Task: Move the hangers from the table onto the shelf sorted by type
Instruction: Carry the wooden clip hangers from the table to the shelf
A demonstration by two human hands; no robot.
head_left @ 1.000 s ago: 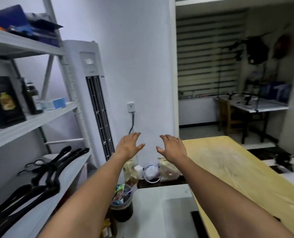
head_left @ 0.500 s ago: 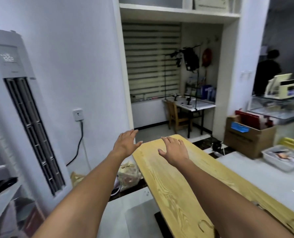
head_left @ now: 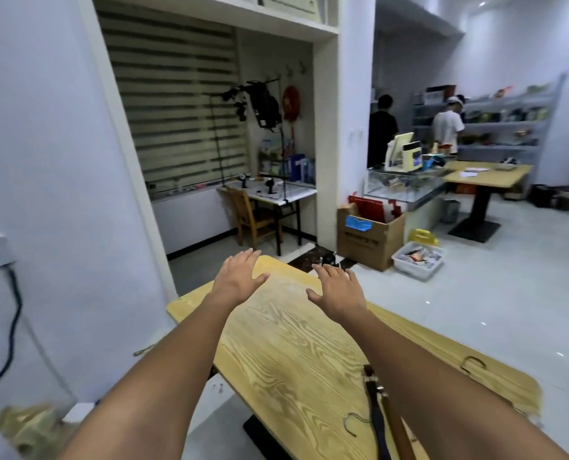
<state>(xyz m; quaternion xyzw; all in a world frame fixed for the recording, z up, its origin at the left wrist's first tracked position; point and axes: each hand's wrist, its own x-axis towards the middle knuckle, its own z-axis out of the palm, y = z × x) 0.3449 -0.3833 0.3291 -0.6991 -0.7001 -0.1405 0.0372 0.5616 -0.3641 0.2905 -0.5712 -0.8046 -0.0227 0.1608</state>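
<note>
Both arms stretch forward over the light wooden table (head_left: 286, 343). My left hand (head_left: 238, 277) hovers above its far corner, fingers spread and holding nothing. My right hand (head_left: 338, 288) is beside it, also with straight spread fingers and nothing in it. Near the table's front, partly under my right forearm, lie hangers: a dark clip hanger (head_left: 377, 410) beside a brown wooden one (head_left: 397, 429), with a metal hook (head_left: 351, 423) to their left. Another metal hook (head_left: 472, 363) shows right of my forearm. The shelf is out of view.
A white wall with a socket and black cable (head_left: 9, 327) runs along the left. Beyond the table are a cardboard box (head_left: 368, 240), a white bin (head_left: 416, 260), a desk with a wooden chair (head_left: 256, 217) and two people at a far counter.
The view has swung right, from the shelf with black hangers past the air conditioner to the table. Both hands stayed outstretched and empty, and now hover over the tabletop.
</note>
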